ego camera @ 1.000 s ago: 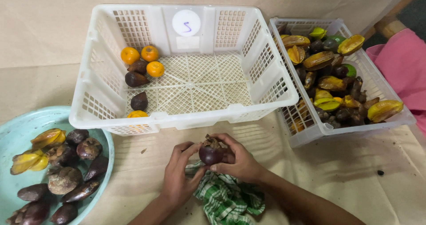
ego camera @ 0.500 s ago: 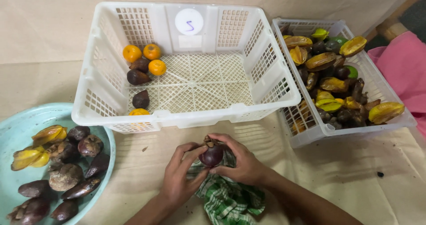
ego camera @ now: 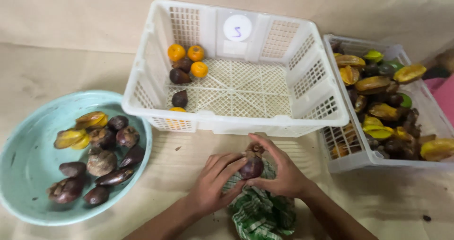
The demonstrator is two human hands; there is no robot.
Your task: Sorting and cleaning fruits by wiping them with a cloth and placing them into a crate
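Both my hands hold one dark purple round fruit [ego camera: 251, 166] just in front of the white basket. My left hand [ego camera: 213, 183] cups it from the left with fingers against its side. My right hand [ego camera: 279, 171] wraps it from the right and above. A green and white checked cloth [ego camera: 260, 211] lies under the fruit and my hands, partly hidden by them.
The big white slatted basket [ego camera: 227, 119] holds three orange fruits [ego camera: 187, 58] and a few dark ones. A second basket [ego camera: 359, 157] at right is full of yellow, green and dark fruit. A pale blue bowl [ego camera: 28, 159] at left holds several dark and yellow fruits.
The view has shifted to the right, so the bowl and baskets sit differently in the frame. My hands have turned the dark fruit slightly over the cloth and stay on it.
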